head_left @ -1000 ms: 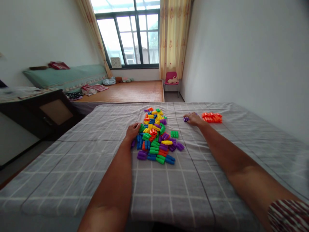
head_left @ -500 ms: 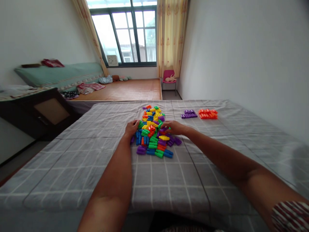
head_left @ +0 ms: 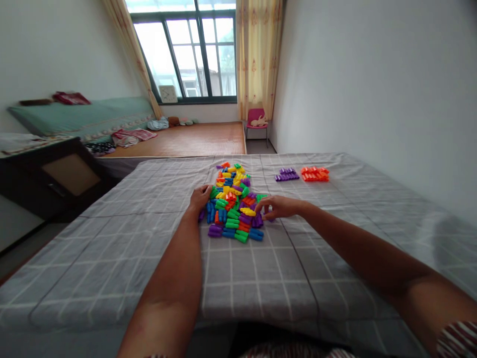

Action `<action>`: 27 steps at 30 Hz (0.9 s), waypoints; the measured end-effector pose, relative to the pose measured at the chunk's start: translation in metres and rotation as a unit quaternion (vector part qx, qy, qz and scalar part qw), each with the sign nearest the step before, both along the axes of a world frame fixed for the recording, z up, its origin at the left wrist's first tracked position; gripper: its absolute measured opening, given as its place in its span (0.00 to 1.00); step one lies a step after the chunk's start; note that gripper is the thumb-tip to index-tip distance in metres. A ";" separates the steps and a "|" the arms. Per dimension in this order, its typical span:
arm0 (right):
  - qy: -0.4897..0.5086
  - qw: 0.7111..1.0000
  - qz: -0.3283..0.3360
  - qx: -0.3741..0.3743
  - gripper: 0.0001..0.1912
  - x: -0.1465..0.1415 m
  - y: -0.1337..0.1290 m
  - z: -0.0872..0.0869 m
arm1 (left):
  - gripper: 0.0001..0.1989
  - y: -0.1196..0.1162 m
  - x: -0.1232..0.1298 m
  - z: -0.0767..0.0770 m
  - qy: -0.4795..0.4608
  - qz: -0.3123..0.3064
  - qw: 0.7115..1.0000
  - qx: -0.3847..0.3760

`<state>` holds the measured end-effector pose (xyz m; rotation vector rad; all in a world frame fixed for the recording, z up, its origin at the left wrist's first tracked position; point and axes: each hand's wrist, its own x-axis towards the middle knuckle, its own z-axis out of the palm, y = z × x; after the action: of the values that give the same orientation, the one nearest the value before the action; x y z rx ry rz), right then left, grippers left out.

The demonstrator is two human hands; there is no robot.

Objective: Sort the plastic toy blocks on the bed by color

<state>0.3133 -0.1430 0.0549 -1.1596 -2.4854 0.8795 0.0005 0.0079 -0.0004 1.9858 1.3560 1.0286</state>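
- Many plastic pieces (head_left: 233, 214) heap the worktop (head_left: 156, 268)
- Left hand (head_left: 200, 195): grip curled at their left edge, hold unclear
- Right hand (head_left: 280, 206): grip half-open by purple pieces (head_left: 257, 221), hold unclear

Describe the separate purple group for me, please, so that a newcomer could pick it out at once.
On the grey checked cloth, find the big mixed pile, then look right, beyond the right hand. Two small groups lie there side by side. The purple group is the left one, all one colour, unlike the pile; its neighbour is the orange group.
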 end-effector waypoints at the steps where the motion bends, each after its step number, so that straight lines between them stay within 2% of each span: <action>1: 0.000 1.000 0.002 -0.003 0.20 -0.001 -0.002 0.000 | 0.27 0.000 0.000 0.000 0.000 0.000 1.000 0.000; 6: -0.031 0.999 -0.017 0.032 0.24 -0.013 -0.015 -0.005 | 0.26 0.001 -0.001 -0.002 -0.003 -0.003 1.000 0.004; 10: -0.022 0.997 -0.012 0.068 0.18 -0.022 -0.023 -0.008 | 0.26 0.001 -0.001 -0.002 -0.004 0.000 1.000 0.005; 13: 0.008 0.997 -0.017 0.075 0.14 -0.014 -0.021 -0.001 | 0.25 0.001 -0.001 -0.001 -0.006 0.004 1.000 0.004; 15: -0.002 0.995 -0.054 0.089 0.15 0.002 -0.014 0.008 | 0.24 0.001 -0.001 -0.001 -0.007 0.007 1.000 0.001; 18: -0.141 0.966 -0.157 0.146 0.14 0.034 0.003 0.016 | 0.24 0.003 -0.001 -0.003 -0.005 0.007 1.000 0.002; 20: -0.256 0.926 -0.223 0.164 0.18 0.052 0.013 0.014 | 0.25 0.006 -0.002 -0.005 -0.005 0.003 1.000 0.005; 22: -0.299 0.910 -0.248 0.145 0.24 0.062 0.021 0.006 | 0.25 0.007 -0.003 -0.007 -0.006 0.001 1.000 0.006; 24: -0.264 0.928 -0.238 0.109 0.28 0.066 0.027 -0.002 | 0.25 0.009 -0.003 -0.008 -0.004 0.001 1.000 0.004; 27: -0.180 0.955 -0.225 0.068 0.28 0.070 0.030 -0.008 | 0.25 0.009 -0.003 -0.008 -0.003 0.002 1.000 0.000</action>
<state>0.3829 -0.1128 0.0470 -1.8691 -2.3262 0.3913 -0.0025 0.0167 -0.0086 1.9790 1.3581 1.0358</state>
